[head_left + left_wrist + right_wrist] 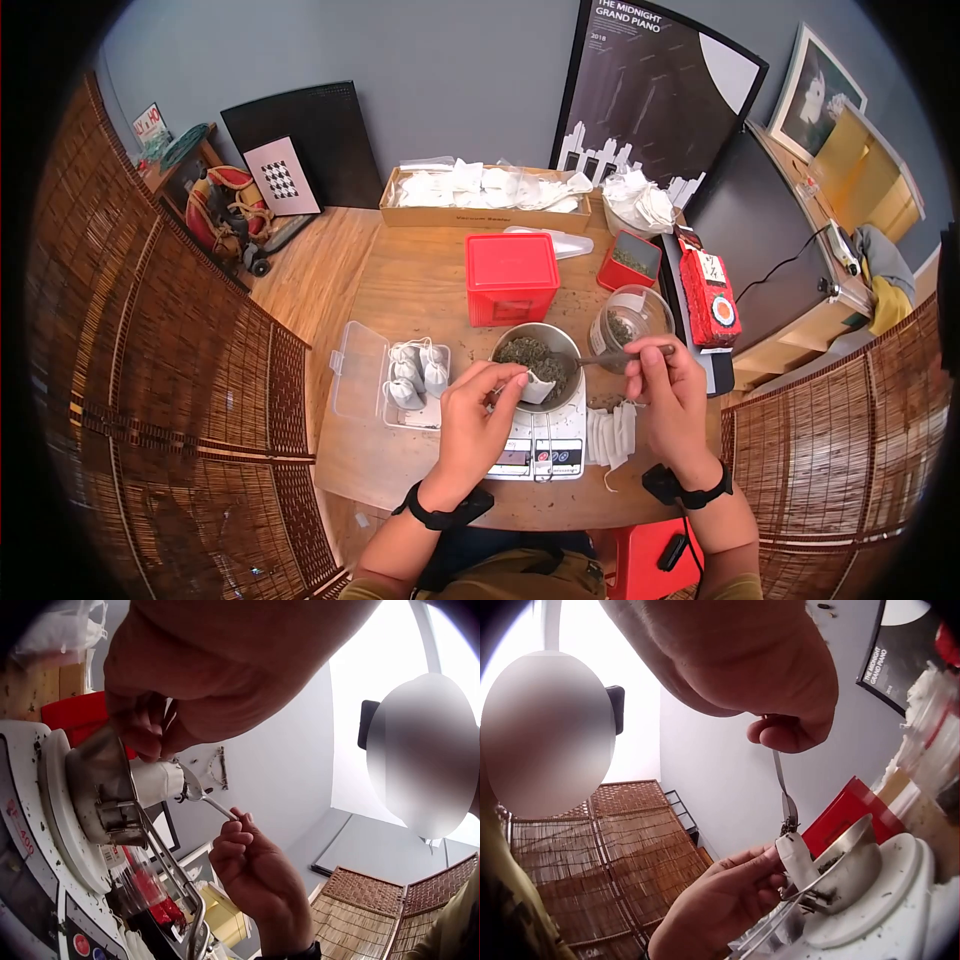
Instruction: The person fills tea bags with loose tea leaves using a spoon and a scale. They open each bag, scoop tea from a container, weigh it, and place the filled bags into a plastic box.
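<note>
In the head view my left hand pinches the top of a small white bag over a metal pan holding dried leaves. The pan sits on a white scale. My right hand grips the handle of a metal spoon, its bowl beside the bag's mouth. The right wrist view has dark leaf bits on the spoon tip, right at the opening of the bag. The bag stands slightly tilted in the left wrist view's pan.
Filled bags lie in a clear box on the left, flat white bags right of the scale. Behind the pan stands a red canister; a clear tub and red packet are at the right.
</note>
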`<action>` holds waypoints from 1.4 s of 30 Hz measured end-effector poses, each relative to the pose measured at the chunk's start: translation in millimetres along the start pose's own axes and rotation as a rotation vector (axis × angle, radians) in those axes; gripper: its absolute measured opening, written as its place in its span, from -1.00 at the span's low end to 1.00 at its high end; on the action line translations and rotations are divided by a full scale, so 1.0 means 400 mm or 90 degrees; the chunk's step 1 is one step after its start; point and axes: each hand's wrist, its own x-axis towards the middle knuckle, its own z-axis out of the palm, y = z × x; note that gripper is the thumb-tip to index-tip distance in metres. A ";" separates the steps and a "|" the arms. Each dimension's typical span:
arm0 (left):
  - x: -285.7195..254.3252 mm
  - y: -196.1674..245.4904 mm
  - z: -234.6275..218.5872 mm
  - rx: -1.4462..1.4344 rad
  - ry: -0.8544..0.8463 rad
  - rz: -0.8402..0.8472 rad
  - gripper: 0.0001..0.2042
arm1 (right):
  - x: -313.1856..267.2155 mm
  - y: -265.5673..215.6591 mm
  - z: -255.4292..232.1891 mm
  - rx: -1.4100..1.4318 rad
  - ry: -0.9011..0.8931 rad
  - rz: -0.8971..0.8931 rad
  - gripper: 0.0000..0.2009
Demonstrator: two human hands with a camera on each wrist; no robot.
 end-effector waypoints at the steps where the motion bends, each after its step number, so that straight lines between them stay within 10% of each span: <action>1: 0.000 -0.001 0.000 0.000 0.000 0.000 -0.89 | -0.003 -0.002 0.002 -0.024 -0.008 -0.031 -0.76; 19: -0.007 0.003 -0.006 -0.002 0.042 -0.002 -0.90 | -0.010 0.072 0.017 -0.284 -0.043 -0.160 -0.83; 30: -0.014 0.003 -0.005 -0.015 0.018 -0.020 -0.88 | -0.013 0.182 -0.004 0.174 0.093 0.161 -0.71; 42: -0.011 0.001 0.000 -0.026 0.023 -0.022 -0.87 | -0.011 0.125 -0.027 0.326 0.149 0.161 -0.74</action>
